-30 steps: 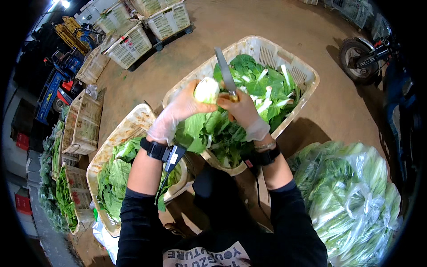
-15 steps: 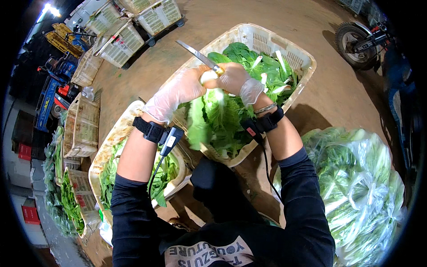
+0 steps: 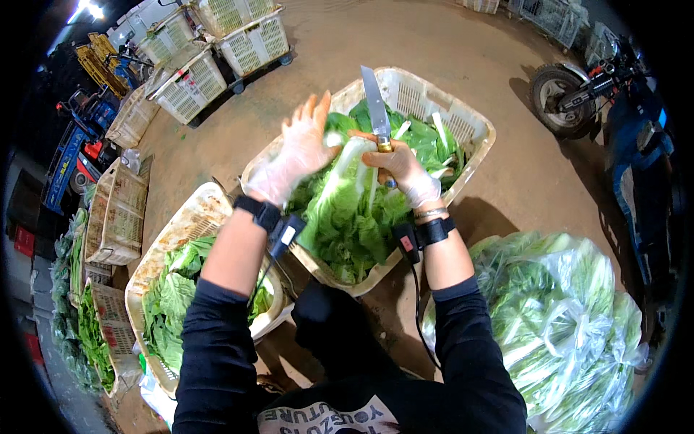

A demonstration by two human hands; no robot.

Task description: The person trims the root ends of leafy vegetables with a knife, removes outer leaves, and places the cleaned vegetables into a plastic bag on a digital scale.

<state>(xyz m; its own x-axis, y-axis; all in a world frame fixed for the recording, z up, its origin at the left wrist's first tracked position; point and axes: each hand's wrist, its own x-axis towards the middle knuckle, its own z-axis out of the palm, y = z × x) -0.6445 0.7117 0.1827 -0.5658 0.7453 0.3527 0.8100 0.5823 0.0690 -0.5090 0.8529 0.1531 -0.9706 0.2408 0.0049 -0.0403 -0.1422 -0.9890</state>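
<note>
In the head view, a brown, scuffed floor (image 3: 340, 40) carries a pale slatted crate (image 3: 481, 137) heaped with cut greens (image 3: 448, 148). Over its near half hangs a leafy head (image 3: 336, 195), pale stem up, leaves toward the crate's near corner. The right hand (image 3: 401, 168) grips a knife (image 3: 375, 105), blade upward, its fingers against the stem; the left hand (image 3: 300, 148), gloved, spreads wide above the crate's left edge. A second crate (image 3: 206, 206) of greens stands left, a clear bag (image 3: 567, 325) of greens right. Beyond are stacked crates (image 3: 253, 43), a motorcycle (image 3: 571, 101) and a lit lamp (image 3: 92, 10).
</note>
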